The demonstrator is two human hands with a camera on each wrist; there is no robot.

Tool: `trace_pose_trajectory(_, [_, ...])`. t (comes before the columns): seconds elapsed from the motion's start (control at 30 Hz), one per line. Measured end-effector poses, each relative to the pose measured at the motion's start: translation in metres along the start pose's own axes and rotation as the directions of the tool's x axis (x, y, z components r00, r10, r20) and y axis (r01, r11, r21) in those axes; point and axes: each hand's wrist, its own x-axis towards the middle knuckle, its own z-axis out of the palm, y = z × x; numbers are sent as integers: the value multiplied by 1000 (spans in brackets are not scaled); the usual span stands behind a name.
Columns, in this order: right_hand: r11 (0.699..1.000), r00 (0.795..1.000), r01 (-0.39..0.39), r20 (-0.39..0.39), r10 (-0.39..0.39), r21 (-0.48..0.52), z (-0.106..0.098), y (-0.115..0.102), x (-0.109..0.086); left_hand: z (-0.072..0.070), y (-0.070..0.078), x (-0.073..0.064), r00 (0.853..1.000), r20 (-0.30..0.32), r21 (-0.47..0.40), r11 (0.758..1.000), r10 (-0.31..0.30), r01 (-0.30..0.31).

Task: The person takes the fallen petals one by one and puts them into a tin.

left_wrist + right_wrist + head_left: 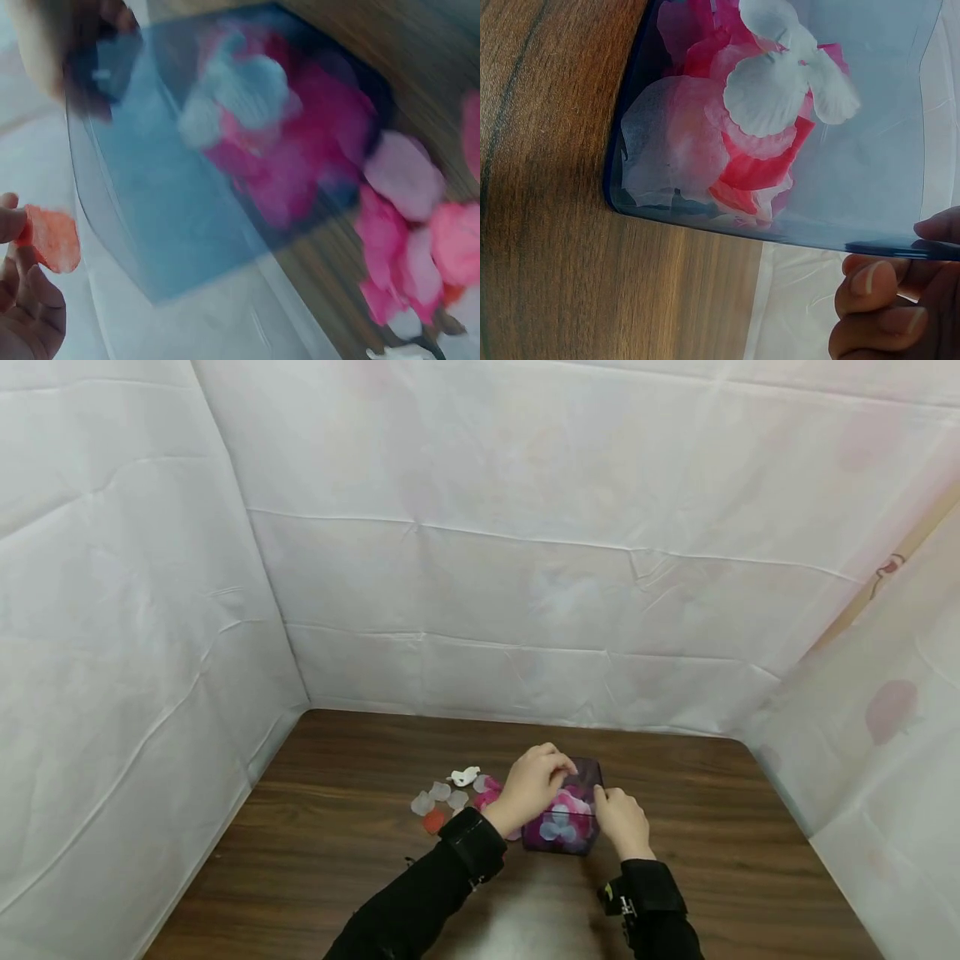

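A see-through purplish plastic box (589, 768), open at the top, stands on the table with pink, red and white fabric petals (697, 127) piled inside. A white flower-shaped piece (769, 90) lies against its wall. My right hand (624, 818) pinches the box's right rim between thumb and fingers. Over the box's opening, my left hand (528, 785) pinches an orange-red petal (56, 238), seen at the edge of the left wrist view. In the head view that petal is hidden.
Left of the box lie loose pink petals (486, 797), several whitish petals (439, 791), an orange petal (432, 821) and a small white piece (463, 777). The wooden table (360, 760) meets white cloth walls (480, 585) at the back and sides.
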Motion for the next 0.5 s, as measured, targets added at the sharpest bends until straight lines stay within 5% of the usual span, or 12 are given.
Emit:
trace_pose_trajectory(0.27, [1000, 1000, -12, 18, 12, 3, 5, -4, -2, 7, 6, -7, 975, 222, 192, 981, -5, -38])
trace_pose_trajectory(0.5, [1000, 1000, -3, 4, 3, 8, 5, -5, -3, -4, -9, -17, 984, 178, 118, 993, -23, 2])
